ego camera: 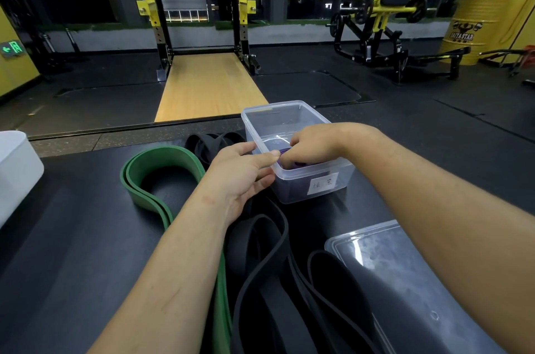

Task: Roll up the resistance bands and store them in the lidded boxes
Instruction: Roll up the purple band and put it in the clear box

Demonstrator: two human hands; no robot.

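Note:
A clear plastic box with a white handwritten label stands on the dark table. Inside it lies a rolled purple band. My right hand reaches into the box, its fingers curled on the purple roll. My left hand rests against the box's near left corner, thumb on the rim and fingers along the side wall. A wide green band lies looped to the left. Black bands sprawl in front of the box and another black one lies behind my left hand.
The box's clear lid lies at the lower right, partly under a black band. A white container stands at the table's left edge. Beyond the table are a squat rack, a yellow machine and a yellow drum.

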